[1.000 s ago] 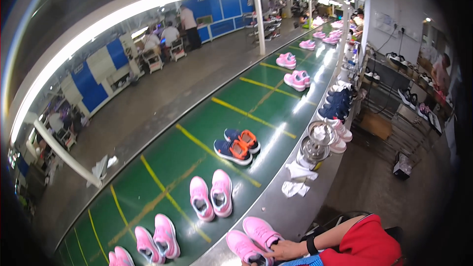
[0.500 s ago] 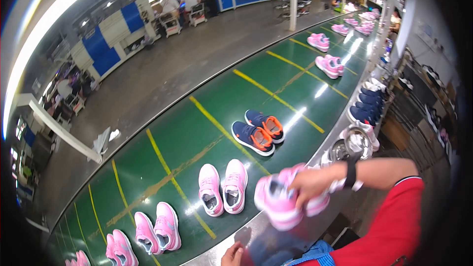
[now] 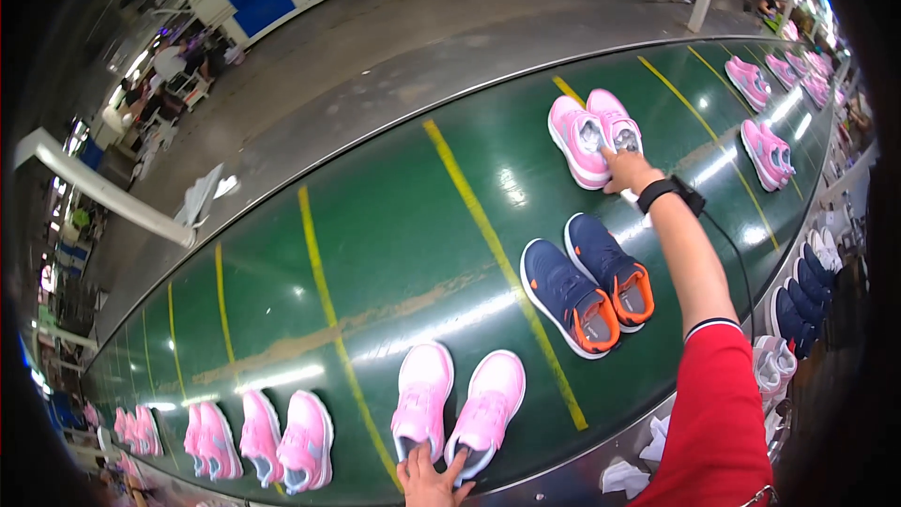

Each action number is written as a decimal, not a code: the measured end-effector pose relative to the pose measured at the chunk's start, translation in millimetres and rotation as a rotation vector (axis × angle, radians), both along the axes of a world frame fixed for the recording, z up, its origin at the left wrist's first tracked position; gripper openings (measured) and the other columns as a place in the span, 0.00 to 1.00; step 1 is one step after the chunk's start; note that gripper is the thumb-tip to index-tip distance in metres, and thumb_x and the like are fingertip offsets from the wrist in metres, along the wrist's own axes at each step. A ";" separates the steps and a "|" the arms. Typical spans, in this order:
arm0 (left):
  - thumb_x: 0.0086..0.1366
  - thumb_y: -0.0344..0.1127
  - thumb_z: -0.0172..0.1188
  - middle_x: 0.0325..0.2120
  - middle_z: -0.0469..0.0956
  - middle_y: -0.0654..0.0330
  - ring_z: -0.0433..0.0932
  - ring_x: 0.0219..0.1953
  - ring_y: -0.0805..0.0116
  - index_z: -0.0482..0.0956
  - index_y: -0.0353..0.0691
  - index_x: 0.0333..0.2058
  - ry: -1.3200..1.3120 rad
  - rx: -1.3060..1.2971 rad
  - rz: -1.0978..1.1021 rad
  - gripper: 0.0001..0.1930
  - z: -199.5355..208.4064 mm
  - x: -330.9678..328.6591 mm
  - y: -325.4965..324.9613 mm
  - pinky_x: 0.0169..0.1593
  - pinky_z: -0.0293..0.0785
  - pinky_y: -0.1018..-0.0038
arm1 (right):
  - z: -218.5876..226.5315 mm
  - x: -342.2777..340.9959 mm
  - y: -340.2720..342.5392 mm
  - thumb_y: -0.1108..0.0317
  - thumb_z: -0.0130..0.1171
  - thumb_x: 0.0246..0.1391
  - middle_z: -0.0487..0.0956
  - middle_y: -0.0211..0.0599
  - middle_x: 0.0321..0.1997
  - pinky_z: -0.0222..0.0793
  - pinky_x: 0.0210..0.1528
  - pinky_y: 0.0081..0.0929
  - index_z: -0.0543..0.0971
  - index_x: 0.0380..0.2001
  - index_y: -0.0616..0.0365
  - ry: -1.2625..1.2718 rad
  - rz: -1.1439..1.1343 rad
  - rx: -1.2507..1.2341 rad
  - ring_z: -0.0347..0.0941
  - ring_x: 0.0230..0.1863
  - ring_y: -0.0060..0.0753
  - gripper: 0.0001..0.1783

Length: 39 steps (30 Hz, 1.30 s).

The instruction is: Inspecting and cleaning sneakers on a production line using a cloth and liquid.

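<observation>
On the far half of the green belt stands a pair of pink sneakers (image 3: 580,141). My right hand (image 3: 631,172), with a black band at the wrist, grips this pair at the heels. At the near edge, a second pair of pink sneakers (image 3: 424,392) rests with toes pointing away and slightly splayed. My left hand (image 3: 434,483) holds these at the heels, fingertips reaching into the openings. Between the two pairs sit navy sneakers (image 3: 563,289) with orange linings, which neither hand touches.
More pink sneakers (image 3: 305,439) line the belt (image 3: 404,253) at left, and others (image 3: 768,155) stand at far right. Yellow lines cross the belt. Dark blue shoes (image 3: 796,314) crowd a rack beyond its right edge. A white post (image 3: 103,190) rises at left.
My right hand has carried its pink pair from the near edge across to the far half of the belt. My left hand has come onto the near pink pair. The view has shifted.
</observation>
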State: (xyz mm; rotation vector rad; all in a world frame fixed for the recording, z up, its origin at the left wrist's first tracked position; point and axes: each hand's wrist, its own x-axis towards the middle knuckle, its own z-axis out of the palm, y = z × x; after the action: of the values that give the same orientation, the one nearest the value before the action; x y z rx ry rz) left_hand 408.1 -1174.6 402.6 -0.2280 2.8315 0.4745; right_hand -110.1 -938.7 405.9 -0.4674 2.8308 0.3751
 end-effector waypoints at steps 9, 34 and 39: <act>0.37 0.49 0.66 0.34 0.71 0.54 0.66 0.44 0.57 0.77 0.48 0.31 0.065 -0.055 -0.006 0.21 -7.7 -15.3 -44.2 0.48 0.56 0.57 | 67.8 112.1 33.8 0.50 0.61 0.41 0.74 0.48 0.18 0.69 0.29 0.36 0.77 0.20 0.62 -0.368 0.157 -0.458 0.74 0.24 0.45 0.22; 0.47 0.41 0.66 0.59 0.40 0.38 0.46 0.61 0.43 0.44 0.32 0.59 0.121 0.681 0.162 0.48 -5.7 156.0 9.4 0.61 0.48 0.63 | 17.1 637.0 -67.0 0.64 0.54 0.39 0.74 0.52 0.21 0.69 0.34 0.42 0.70 0.27 0.67 -0.290 0.028 -0.736 0.73 0.25 0.53 0.16; 0.44 0.35 0.66 0.58 0.43 0.37 0.51 0.59 0.42 0.45 0.38 0.60 0.085 0.655 0.154 0.48 -25.5 205.5 -3.7 0.59 0.54 0.63 | 18.6 652.1 -53.2 0.62 0.54 0.45 0.75 0.49 0.29 0.68 0.35 0.40 0.73 0.29 0.63 -0.411 0.119 -0.914 0.72 0.31 0.50 0.13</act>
State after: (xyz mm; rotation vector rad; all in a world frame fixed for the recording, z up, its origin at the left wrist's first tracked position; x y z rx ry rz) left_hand 613.6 -1178.3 377.1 -0.2926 2.5677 1.4244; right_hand 542.1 -991.9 424.5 -0.7597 2.4115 -0.9314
